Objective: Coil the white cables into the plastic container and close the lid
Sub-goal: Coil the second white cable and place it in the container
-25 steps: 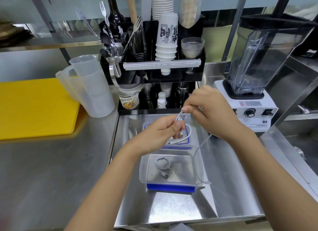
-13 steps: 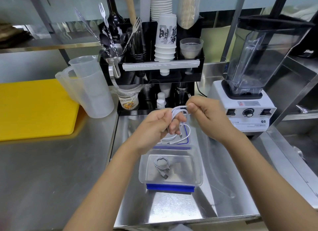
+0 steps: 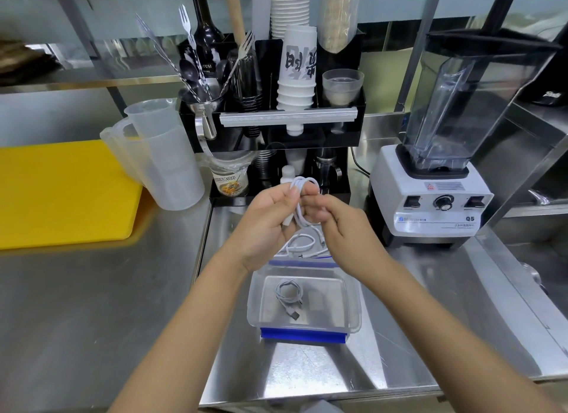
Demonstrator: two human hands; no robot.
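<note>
Steel bench, wide and bare-looking in the foreground. Yellow board at far left, flat on it. Blender at right, clear jar on a white base. Black rack at the back centre, holding cups, forks and spoons. Clear jugs nested just left of the rack.

Clear container in the middle of the bench, open, with a blue edge toward the viewer. Lid (only its blue rim showing) flat just behind the container, partly hidden by the wrists.

Left hand raised above the lid, fingers curled round a white cable wound into a small loop. Right hand close against it, fingertips pinching the same loop from the right side.

Second cable loose on the lid, below the hands. Third cable inside the container, coiled, its dark plug toward the near wall.
</note>
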